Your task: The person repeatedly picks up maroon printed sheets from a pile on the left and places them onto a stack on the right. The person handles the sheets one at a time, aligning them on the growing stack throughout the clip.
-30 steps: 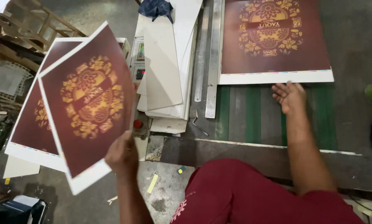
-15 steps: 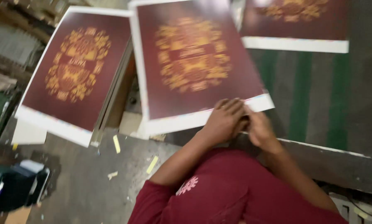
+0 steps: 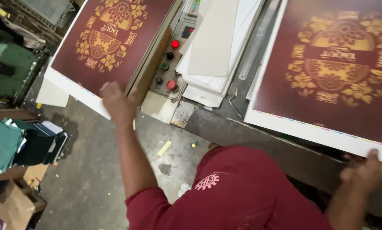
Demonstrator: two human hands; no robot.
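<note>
The left hand point(image 3: 119, 102) is laid on the near edge of a dark red printed sheet point(image 3: 110, 42) with a gold floral emblem and a white border; its fingers are curled over that edge, though how far they close beneath it cannot be told. This sheet is seen at the left, lying on top of a stack of like sheets beside a control panel point(image 3: 171, 64); on the panel a lit red button, a black one, a green one and a larger red one are set in a row. The right hand point(image 3: 365, 172) is seen at the lower right, with its fingers bent up against the white near edge of a second printed sheet point(image 3: 331, 72) of the same design; this sheet is spread flat on the table point(image 3: 259, 140), and the grip is blurred, so that a firm hold cannot be confirmed. Between the two sheets a pile of plain white boards point(image 3: 218, 47) is stacked, just beside the panel. A dark red shirt point(image 3: 233, 196) is worn by the person; below, on the concrete floor point(image 3: 93, 179), scraps of yellow paper are scattered, and green and dark offcuts point(image 3: 24, 142) are heaped at the left.
</note>
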